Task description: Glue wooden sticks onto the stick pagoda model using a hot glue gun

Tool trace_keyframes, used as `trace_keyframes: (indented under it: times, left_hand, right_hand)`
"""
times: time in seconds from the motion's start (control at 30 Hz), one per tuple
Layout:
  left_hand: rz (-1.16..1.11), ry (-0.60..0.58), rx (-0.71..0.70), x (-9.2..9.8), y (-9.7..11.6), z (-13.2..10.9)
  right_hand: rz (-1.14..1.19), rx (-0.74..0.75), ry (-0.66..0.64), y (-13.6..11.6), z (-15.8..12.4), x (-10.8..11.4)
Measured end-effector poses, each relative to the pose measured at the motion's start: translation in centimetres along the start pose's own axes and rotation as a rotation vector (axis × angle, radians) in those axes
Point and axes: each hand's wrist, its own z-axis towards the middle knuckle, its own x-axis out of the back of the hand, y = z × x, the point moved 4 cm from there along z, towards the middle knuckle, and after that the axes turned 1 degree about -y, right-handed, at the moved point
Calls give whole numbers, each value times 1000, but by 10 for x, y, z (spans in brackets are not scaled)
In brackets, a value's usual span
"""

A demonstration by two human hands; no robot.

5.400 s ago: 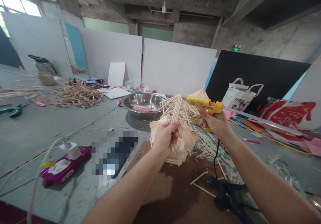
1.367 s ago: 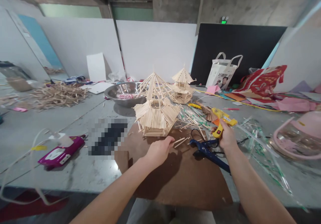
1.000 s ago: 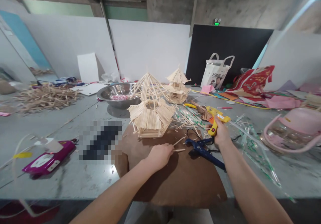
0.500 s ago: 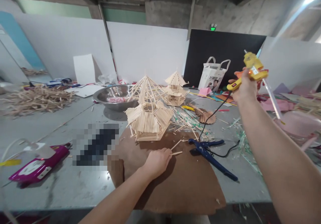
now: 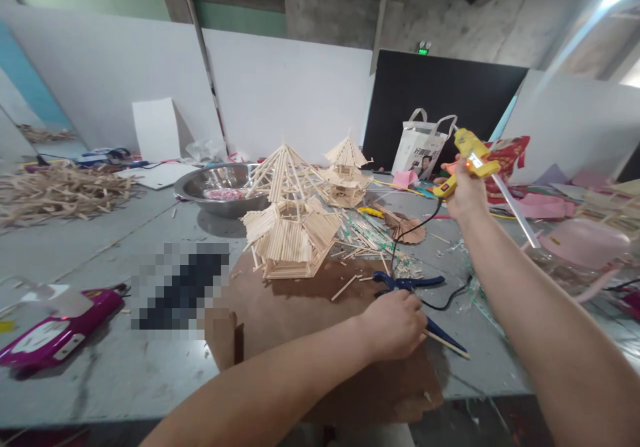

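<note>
"Glue gun [image 5: 469, 143]: how held?"
"Right hand [image 5: 467, 193] wrapped around its handle, raised."
"Left hand [image 5: 393, 323]?"
"Pinching one wooden stick [image 5: 447, 345], partly hiding the blue cutter [image 5: 400, 282]; the stick model [image 5: 289, 241] stands on the brown board [image 5: 285, 320]."

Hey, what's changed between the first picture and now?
The left hand has let go of the stick model and moved right, down to the blue hand tool, with a thin stick now in its fingers. The right hand has swung the yellow glue gun away from the model, off to the right. Unchanged: the right hand's hold on the gun, and the steel bowl.
</note>
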Motion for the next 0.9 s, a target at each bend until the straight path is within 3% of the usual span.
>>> trace_keyframes:
  times: [0.1, 0.27, 0.37, 0.57, 0.7, 0.9]
  left_hand:
    - [-4, -19, -140, -22, 10, 37]
    - [-52, -226, -117, -45, 5, 58]
    - [-64, -252, -194, -47, 6, 52]
    - [4, -30, -191, -44, 8, 37]
    - [37, 90, -192, -32, 12, 28]
    - [51, 83, -149, -11, 17, -6]
  right_hand:
    - [-20, -8, -17, 1, -5, -3]
    - [-25, -5, 4, -2, -3, 0]
    - [-29, 3, 6, -5, 0, 3]
    - [-19, 10, 43, -10, 1, 5]
    - [-19, 49, 32, -18, 7, 10]
    - [-35, 198, 161, -46, 32, 29]
